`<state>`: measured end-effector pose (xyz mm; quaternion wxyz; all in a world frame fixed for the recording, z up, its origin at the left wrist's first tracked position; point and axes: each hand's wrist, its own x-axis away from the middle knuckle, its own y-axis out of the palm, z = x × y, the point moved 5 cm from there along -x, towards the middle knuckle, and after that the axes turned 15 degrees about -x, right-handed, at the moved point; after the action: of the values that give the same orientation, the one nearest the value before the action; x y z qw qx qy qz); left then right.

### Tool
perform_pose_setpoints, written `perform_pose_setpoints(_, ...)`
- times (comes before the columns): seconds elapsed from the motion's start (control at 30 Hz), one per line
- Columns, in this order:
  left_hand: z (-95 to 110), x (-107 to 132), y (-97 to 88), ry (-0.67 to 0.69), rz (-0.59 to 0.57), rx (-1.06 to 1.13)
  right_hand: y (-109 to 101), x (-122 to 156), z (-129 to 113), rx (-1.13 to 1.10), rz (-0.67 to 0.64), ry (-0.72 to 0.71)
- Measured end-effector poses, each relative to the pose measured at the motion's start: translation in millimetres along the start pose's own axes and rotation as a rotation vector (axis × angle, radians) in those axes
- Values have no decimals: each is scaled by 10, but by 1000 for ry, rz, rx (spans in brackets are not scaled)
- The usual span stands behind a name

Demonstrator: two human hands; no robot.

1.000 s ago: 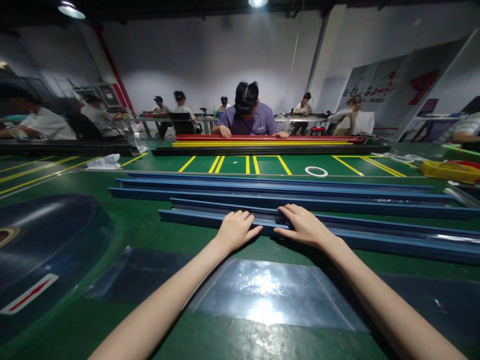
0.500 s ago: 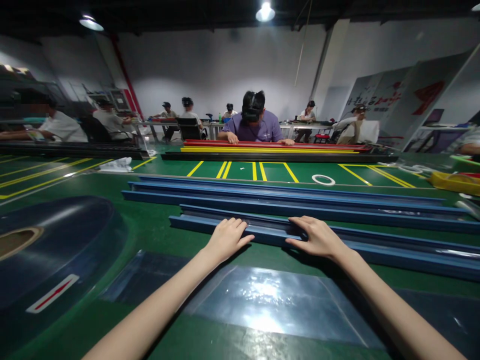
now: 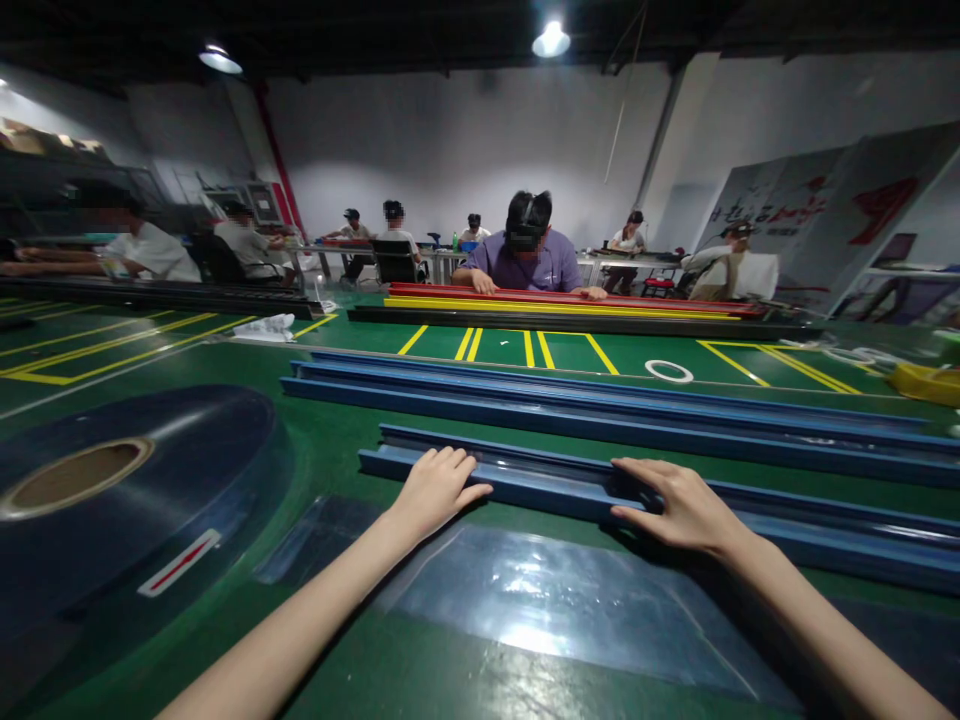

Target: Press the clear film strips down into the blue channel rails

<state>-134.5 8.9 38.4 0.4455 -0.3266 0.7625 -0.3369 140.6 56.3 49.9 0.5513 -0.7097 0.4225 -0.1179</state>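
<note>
A long blue channel-shaped strip lies across the green table in front of me. Near its left end, my left hand rests over the front wall, fingers reaching into the groove and thumb pointing right along the front. My right hand spans the strip farther right, fingers at the back wall and thumb at the front. Bare strip shows between the hands. Closer to me, a sheet of clear bluish film lies flat and shiny beneath my forearms.
Behind lie more blue strips. A large roll of clear film sits at left. Farther back are a white ring, a yellow strip and a red strip, where a co-worker in purple leans over. Other people sit beyond.
My view has turned slightly left. My hands have spread farther apart along the strip, the left one toward its left end. The front strip lies slightly nearer to me.
</note>
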Motion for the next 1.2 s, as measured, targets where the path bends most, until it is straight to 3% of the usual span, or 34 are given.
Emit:
perform_pose_setpoints(0.23,-90,141,-28,-10,13,-16,-25,-58,-112,83,-124,62)
perform_pose_setpoints(0.5,-353,270,6,-23,-5,-81,45,-325,-253,116,-243,142)
perform_pose_setpoints(0.8,-431,307,56,-26,-98,-86,343,-676,-954,-95,-306,-177)
perform_pose_setpoints(1.0,-423,298,57,-29,-99,-95,576,-785,-996,-84,-338,-214)
perform_pose_setpoints(1.2,-437,307,91,-25,-67,-112,671,-762,-964,4,-270,-269)
